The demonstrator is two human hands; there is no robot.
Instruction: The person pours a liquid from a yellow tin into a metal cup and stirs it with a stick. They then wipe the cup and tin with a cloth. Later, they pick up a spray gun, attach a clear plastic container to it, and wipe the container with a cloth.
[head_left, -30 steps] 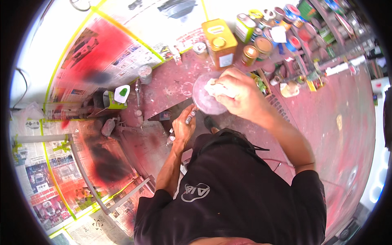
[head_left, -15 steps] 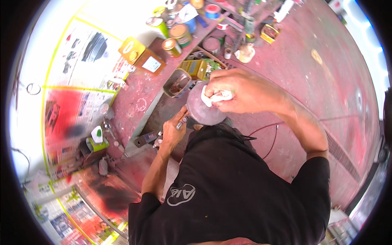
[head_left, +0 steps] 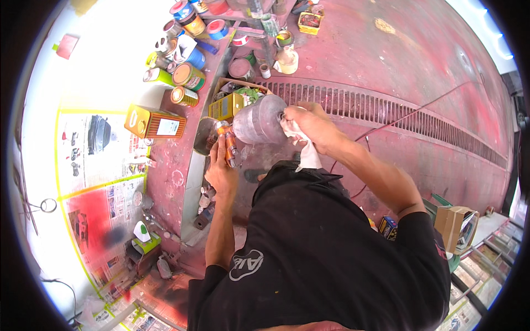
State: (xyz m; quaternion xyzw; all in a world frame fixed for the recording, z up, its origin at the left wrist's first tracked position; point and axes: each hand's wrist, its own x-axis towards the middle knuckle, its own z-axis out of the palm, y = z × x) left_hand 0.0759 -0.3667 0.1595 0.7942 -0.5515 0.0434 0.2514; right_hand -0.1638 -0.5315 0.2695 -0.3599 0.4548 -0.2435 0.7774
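Note:
My left hand is closed around a copper-coloured spray gun. The gun's cloudy grey plastic cup is tipped on its side, its wide end toward the right. My right hand grips a white cloth at that end of the cup, and part of the cloth hangs down. Just left of the gun stands an open tin, partly covered by the gun and my fingers.
Along the left runs a paint-stained bench with an orange can and several paint tins. Beyond the cup is a box with a yellow can. A floor grate and a thin hose lie to the right.
The cup has tipped from lid-up onto its side. My left hand has moved up with the gun, beside the open tin. The cloth now hangs looser from my right hand. The view has shifted.

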